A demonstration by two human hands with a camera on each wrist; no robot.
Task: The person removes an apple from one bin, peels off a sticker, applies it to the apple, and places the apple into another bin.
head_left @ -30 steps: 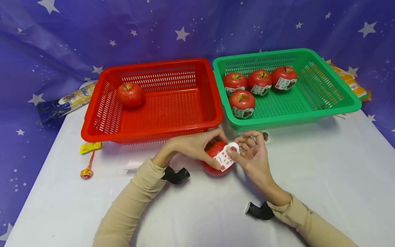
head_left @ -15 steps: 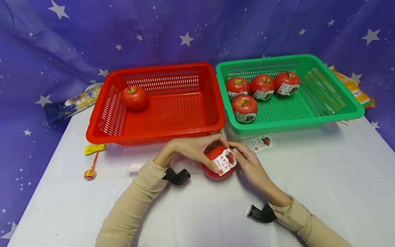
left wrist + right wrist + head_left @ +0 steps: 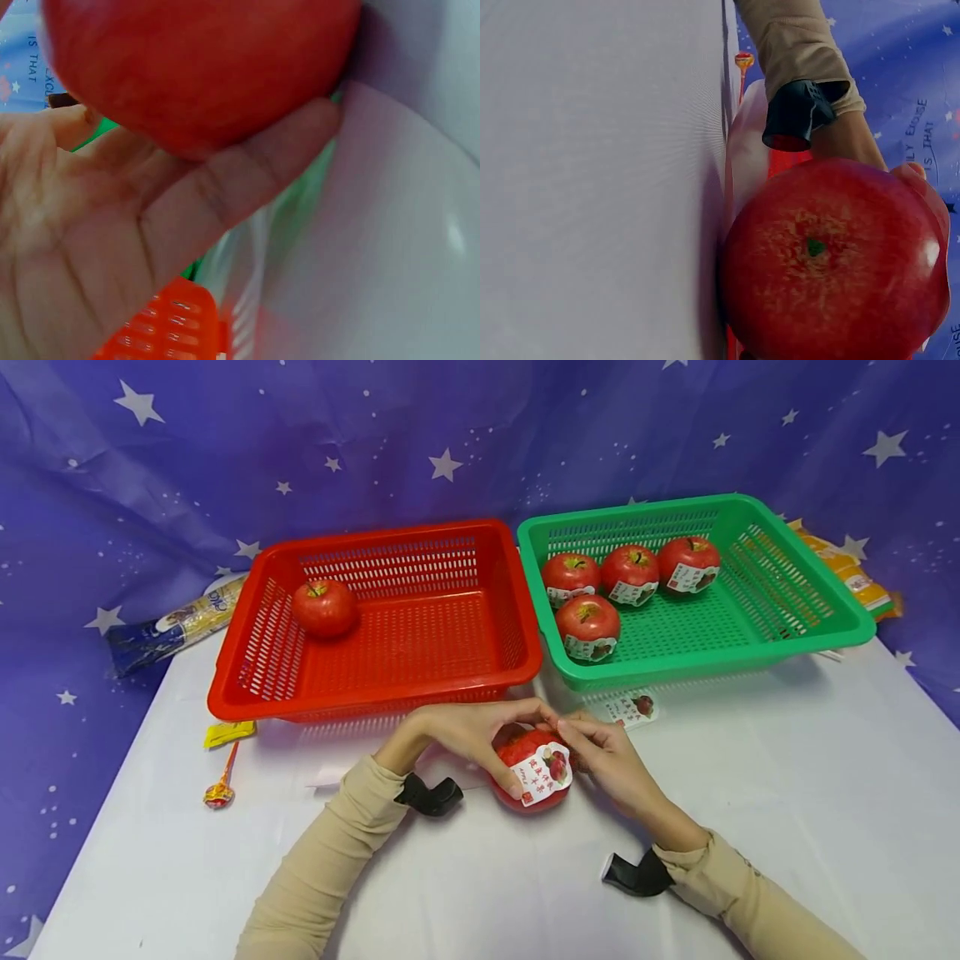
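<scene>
A red apple (image 3: 525, 752) with a white label (image 3: 542, 773) stands on the white table (image 3: 750, 793), just in front of the two baskets. My left hand (image 3: 480, 732) grips it from the left, thumb low on the label's edge and fingers over the top. My right hand (image 3: 597, 753) holds its right side, curled fingertips at the label's upper corner. In the left wrist view the apple (image 3: 202, 67) rests against my palm (image 3: 112, 225). The right wrist view shows the apple's underside (image 3: 832, 262) and my left sleeve (image 3: 795, 37) behind it.
A red basket (image 3: 225, 693) holds one apple (image 3: 325, 607). The green basket (image 3: 840, 631) to its right holds several labelled apples (image 3: 587, 625). A loose label (image 3: 632, 707) lies before the green basket. A lollipop (image 3: 219, 789), a yellow packet (image 3: 228, 733) and snack packs (image 3: 172, 625) lie at the left.
One second ago my right hand held the label half lifted, fingers spread. The label now lies flat on the apple, and my right fingers have drawn in against it.
</scene>
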